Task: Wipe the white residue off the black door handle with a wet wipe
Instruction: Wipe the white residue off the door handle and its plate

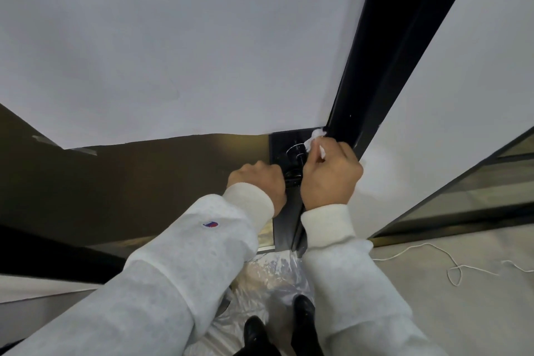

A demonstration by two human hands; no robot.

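The black door handle [292, 174] sticks out from a black lock plate [281, 143] on the door, with a round rosette just above it. My left hand [258, 180] is closed around the lever's left end, hiding most of it. My right hand [331, 172] holds a crumpled white wet wipe [315, 137] pinched at the fingertips, pressed against the plate and the black door frame [384, 66] above the handle. Whether white residue remains on the lever cannot be seen.
White paper [173, 52] masks the door's upper part, with brown glass below it. A white wall panel [450, 113] lies right of the frame. Crinkled clear plastic [274, 272] and my black shoes [303, 315] are on the floor, and a white string [450, 266] trails at the right.
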